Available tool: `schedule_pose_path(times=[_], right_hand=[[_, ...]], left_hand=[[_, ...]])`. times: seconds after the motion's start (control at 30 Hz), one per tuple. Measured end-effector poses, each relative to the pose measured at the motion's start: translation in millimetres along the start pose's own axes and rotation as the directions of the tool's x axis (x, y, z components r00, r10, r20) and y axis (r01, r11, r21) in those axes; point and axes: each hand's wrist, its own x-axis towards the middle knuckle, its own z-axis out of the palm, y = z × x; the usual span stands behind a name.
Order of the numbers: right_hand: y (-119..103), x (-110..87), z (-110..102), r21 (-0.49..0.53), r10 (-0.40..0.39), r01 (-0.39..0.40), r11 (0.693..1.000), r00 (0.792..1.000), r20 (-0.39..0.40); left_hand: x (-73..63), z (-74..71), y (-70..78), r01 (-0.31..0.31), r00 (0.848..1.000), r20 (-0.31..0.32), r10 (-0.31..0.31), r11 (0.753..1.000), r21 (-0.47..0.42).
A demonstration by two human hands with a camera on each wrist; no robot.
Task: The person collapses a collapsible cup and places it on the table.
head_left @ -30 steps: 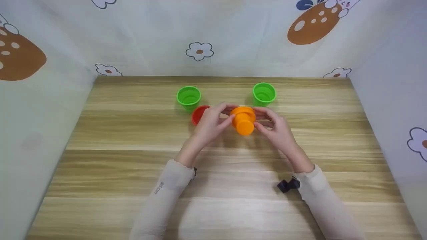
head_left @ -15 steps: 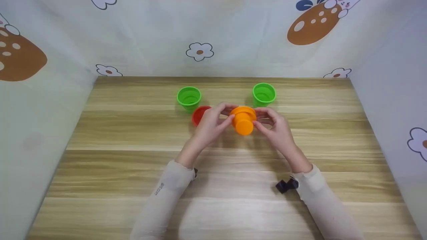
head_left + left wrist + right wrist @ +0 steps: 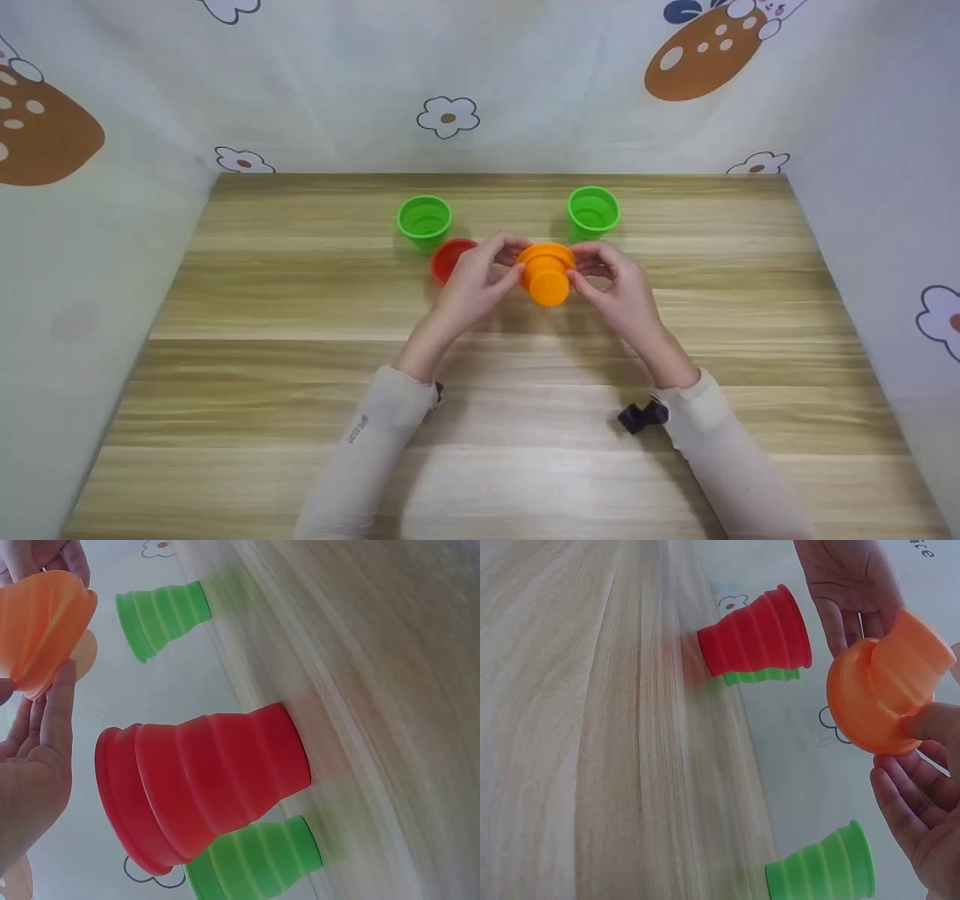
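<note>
An orange collapsible cup (image 3: 548, 274) is held above the table between both hands, its narrow base turned toward the head camera. On its left side, my left hand (image 3: 478, 279) pinches the wide rim between thumb and fingers. My right hand (image 3: 619, 286) grips the opposite side, thumb pressed near the step below the rim. In the right wrist view the orange cup (image 3: 889, 682) looks partly folded and skewed, its narrow part leaning off the wide ring. A red cup (image 3: 202, 784) stands upright just beyond the left hand, which partly hides it in the head view.
Two green cups stand upright toward the back of the wooden table (image 3: 300, 390), the left one (image 3: 424, 223) close behind the red cup and the right one (image 3: 593, 212) beyond the right hand. A patterned cloth wall (image 3: 337, 82) rises behind the table.
Both hands keep hold of the orange cup in nearly the same spot. The cup has tipped and shifted very slightly; the red and green cups have stayed put.
</note>
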Motion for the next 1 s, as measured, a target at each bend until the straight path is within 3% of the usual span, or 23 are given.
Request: schedule_pose_path(times=[0.17, 0.63, 0.87, 1.0], right_hand=[[-0.8, 0.4, 0.1, -0.029, -0.03, 0.03, 0.999, 1.0, -0.001], [-4.1, -2.2, 0.9, -0.157, -0.155, 0.167, 0.973, 0.984, 0.085], [1.4, -2.4, -0.2, -0.073, -0.084, 0.09, 0.993, 0.993, 0.081], [3.9, -1.8, -3.2, 0.027, -0.029, 0.026, 0.999, 0.992, 0.127]], left_hand=[[-1.3, -0.3, 0.4, 0.026, 0.999, 0.046, -0.025, 1.0, -0.013], [2.2, 2.2, 3.3, -0.005, 0.99, 0.141, -0.003, 0.998, 0.055], [3.6, 1.8, 2.0, -0.004, 0.995, 0.104, -0.004, 0.998, 0.069], [3.3, 0.1, 1.2, 0.002, 0.999, 0.054, -0.005, 0.999, 0.044]])
